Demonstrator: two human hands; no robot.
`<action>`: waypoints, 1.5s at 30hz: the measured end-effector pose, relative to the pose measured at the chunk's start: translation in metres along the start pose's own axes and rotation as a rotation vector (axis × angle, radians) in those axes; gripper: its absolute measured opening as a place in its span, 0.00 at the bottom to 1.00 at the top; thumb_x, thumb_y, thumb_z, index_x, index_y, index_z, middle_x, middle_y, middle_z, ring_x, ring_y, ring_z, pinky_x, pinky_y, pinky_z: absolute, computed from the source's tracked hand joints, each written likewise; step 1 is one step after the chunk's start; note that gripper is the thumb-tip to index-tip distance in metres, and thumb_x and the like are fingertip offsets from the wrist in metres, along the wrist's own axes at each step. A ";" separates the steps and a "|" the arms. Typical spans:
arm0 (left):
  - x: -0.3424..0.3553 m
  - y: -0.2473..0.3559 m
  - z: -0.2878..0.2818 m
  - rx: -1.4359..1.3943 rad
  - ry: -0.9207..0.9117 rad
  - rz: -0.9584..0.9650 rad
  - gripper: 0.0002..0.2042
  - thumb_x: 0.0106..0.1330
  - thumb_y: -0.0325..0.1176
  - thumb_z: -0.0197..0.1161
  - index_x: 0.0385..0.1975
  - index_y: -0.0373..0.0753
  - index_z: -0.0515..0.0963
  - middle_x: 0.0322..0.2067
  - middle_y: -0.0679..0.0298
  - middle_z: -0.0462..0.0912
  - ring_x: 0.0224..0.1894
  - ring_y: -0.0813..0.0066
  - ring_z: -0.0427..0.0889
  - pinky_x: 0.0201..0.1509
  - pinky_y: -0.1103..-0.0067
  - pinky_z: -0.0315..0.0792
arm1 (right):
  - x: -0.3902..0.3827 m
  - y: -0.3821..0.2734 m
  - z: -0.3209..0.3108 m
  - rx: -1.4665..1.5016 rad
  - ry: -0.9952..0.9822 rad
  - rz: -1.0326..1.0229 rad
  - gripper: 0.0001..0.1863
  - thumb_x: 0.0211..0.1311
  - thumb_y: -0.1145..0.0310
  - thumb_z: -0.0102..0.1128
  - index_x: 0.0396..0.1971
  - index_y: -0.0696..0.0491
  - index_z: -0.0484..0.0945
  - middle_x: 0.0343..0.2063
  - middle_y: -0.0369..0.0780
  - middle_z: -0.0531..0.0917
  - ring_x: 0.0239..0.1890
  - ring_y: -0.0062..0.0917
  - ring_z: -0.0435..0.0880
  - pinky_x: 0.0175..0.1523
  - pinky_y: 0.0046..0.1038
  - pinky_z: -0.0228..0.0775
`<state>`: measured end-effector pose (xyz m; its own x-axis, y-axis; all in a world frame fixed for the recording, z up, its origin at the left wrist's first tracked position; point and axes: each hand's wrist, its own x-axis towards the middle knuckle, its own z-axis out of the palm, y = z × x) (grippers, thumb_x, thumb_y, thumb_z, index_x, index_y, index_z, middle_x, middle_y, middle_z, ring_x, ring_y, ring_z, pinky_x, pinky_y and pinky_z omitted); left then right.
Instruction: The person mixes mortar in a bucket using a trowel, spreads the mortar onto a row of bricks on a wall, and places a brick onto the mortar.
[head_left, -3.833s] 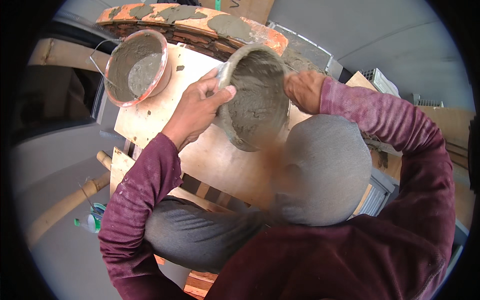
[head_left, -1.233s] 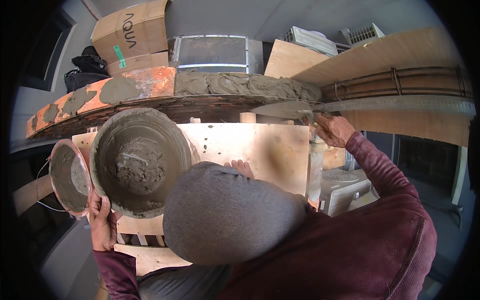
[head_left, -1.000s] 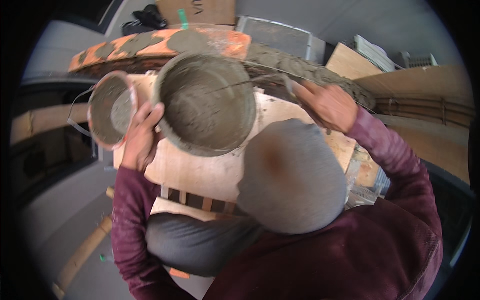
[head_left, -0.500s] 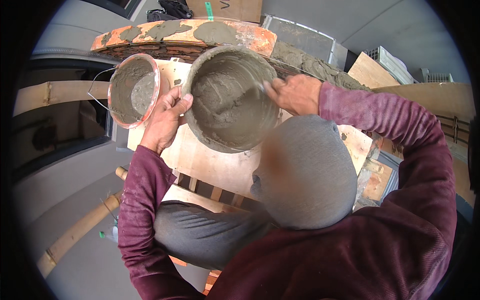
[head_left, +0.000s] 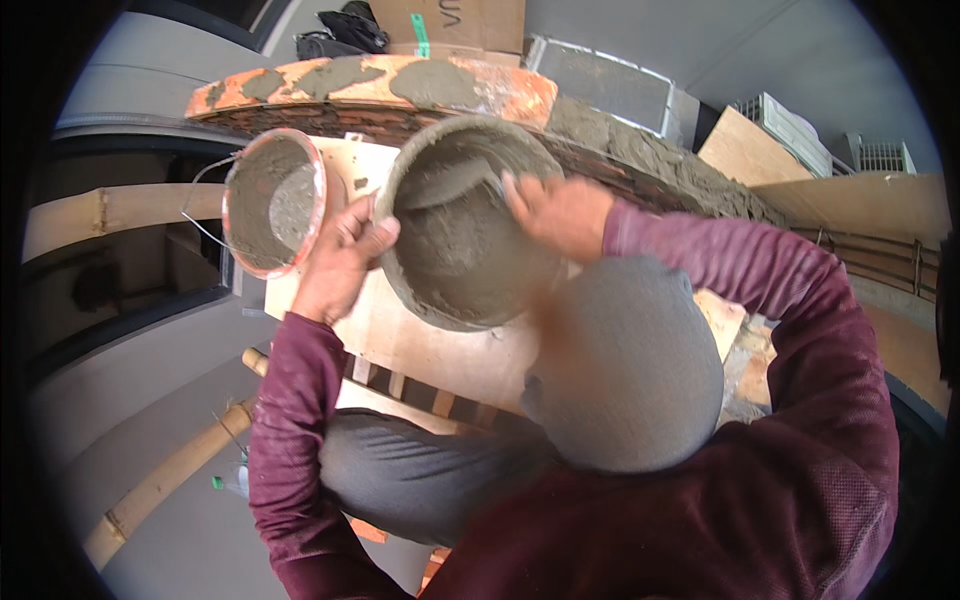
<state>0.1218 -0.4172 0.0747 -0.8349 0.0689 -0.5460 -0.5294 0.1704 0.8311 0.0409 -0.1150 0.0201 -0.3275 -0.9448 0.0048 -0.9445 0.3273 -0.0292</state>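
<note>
My left hand point(head_left: 345, 262) grips the left rim of a large round mortar bucket point(head_left: 392, 265), thumb over the edge and fingers mostly outside. Grey wet mortar point(head_left: 455, 255) coats its inner wall and bottom. Closed round a tool, my right hand point(head_left: 563, 215) reaches over the bucket's right side. A trowel point(head_left: 455, 187) extends from it, its mortar-smeared blade lying against the far inner wall; the handle is hidden in my fingers. Left of my left hand, a smaller orange-rimmed bucket point(head_left: 318, 165) with a wire handle holds some grey mortar.
Both buckets stand on a plywood board point(head_left: 430, 350). Behind them curves a brick wall point(head_left: 510, 92) with mortar patches on top. Bamboo poles point(head_left: 150, 205) run at the left. A cardboard box point(head_left: 470, 25) and a black bag point(head_left: 350, 28) lie beyond the wall.
My right hand has moved left over the bucket, and the trowel blade now shows against the far inner wall. My left hand keeps its hold on the rim. The whole view has shifted slightly.
</note>
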 end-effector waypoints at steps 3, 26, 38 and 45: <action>-0.010 0.003 0.006 -0.167 0.075 0.010 0.14 0.74 0.34 0.58 0.55 0.39 0.75 0.47 0.70 0.81 0.45 0.83 0.79 0.51 0.79 0.75 | -0.011 -0.011 0.001 0.055 -0.177 -0.113 0.31 0.63 0.73 0.52 0.62 0.74 0.60 0.34 0.51 0.78 0.27 0.37 0.85 0.30 0.34 0.81; -0.088 -0.097 -0.035 -0.183 0.177 -0.091 0.43 0.68 0.54 0.62 0.68 0.22 0.54 0.63 0.43 0.66 0.60 0.52 0.75 0.44 0.71 0.86 | 0.127 0.023 -0.045 0.115 -0.511 -0.434 0.12 0.63 0.66 0.56 0.38 0.61 0.76 0.37 0.50 0.79 0.38 0.45 0.80 0.40 0.42 0.72; -0.377 -0.183 0.157 -0.372 1.069 -0.028 0.19 0.67 0.34 0.64 0.56 0.35 0.76 0.53 0.57 0.82 0.57 0.67 0.79 0.60 0.72 0.72 | 0.139 0.067 0.011 0.102 -0.083 -0.838 0.30 0.61 0.71 0.68 0.60 0.64 0.67 0.43 0.56 0.81 0.37 0.50 0.82 0.42 0.43 0.75; -0.576 -0.220 0.216 0.386 1.393 -1.205 0.52 0.46 0.56 0.79 0.67 0.33 0.61 0.60 0.42 0.72 0.63 0.48 0.72 0.64 0.60 0.69 | 0.138 -0.028 -0.077 0.480 -0.175 -0.360 0.26 0.59 0.67 0.67 0.56 0.60 0.74 0.53 0.54 0.78 0.52 0.50 0.78 0.56 0.41 0.71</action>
<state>0.7516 -0.2817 0.1835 0.2955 -0.9488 -0.1118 -0.9551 -0.2909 -0.0560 0.0196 -0.2537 0.0985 0.0569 -0.9963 -0.0650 -0.8647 -0.0166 -0.5021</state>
